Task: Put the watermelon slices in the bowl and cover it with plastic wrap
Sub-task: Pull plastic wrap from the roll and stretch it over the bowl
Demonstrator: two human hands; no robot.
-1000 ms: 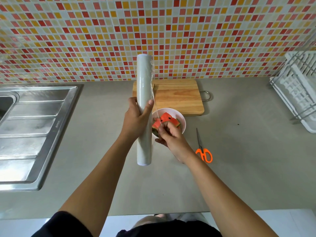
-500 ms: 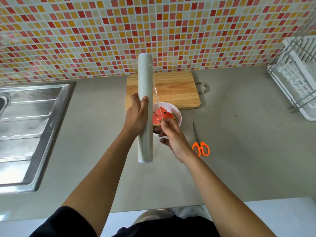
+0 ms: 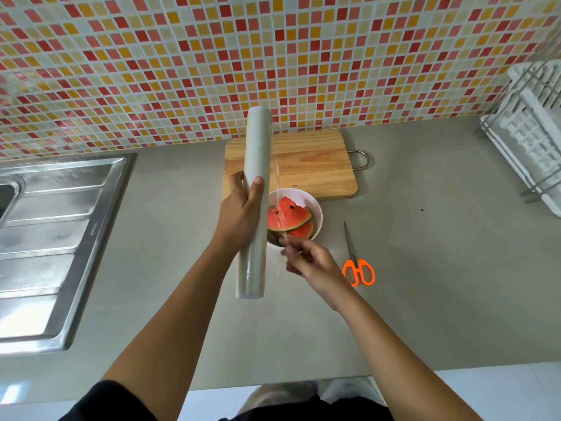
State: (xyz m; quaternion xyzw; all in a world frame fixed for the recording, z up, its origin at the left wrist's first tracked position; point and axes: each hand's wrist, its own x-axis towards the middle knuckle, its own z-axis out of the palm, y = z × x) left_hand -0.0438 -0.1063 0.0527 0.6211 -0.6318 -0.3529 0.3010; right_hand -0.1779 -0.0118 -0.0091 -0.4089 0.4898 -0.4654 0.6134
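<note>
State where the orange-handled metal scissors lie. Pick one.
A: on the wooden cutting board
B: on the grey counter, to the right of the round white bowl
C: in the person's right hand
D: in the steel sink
B: the orange-handled metal scissors lie flat on the grey counter, to the right of the round white bowl and apart from it.

Single head-worn view, looking steeply down, close over countertop, facing tiled wall
</note>
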